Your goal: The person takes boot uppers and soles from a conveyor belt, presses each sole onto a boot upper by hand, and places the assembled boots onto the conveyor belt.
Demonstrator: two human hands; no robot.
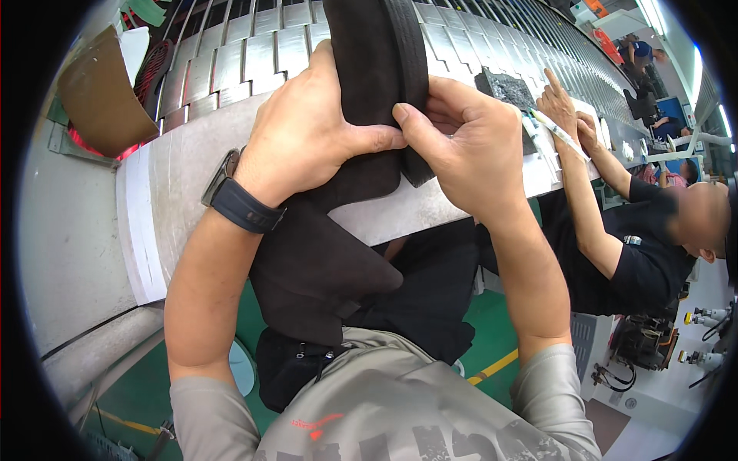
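Observation:
A long dark brown, suede-like piece [367, 69], which looks like a boot upper, stretches over the table edge. Its lower part [323, 265] hangs down over my lap. My left hand [304, 142] is closed around its left side, with the thumb lying across the front and most fingers hidden behind. On the other side, my right hand [477, 146] pinches the raised edge strip [411, 46] between thumb and curled fingers. The two thumb tips nearly meet at the middle. A dark watch [242, 203] sits on my left wrist.
Beyond the pale table edge [192, 161] runs a slatted metal conveyor [257, 58]. A brown board [108, 92] stands at the left. To the right lie a dark rough block [505, 88] and slim white-and-green tubes [560, 132], beside a co-worker's hands [557, 104].

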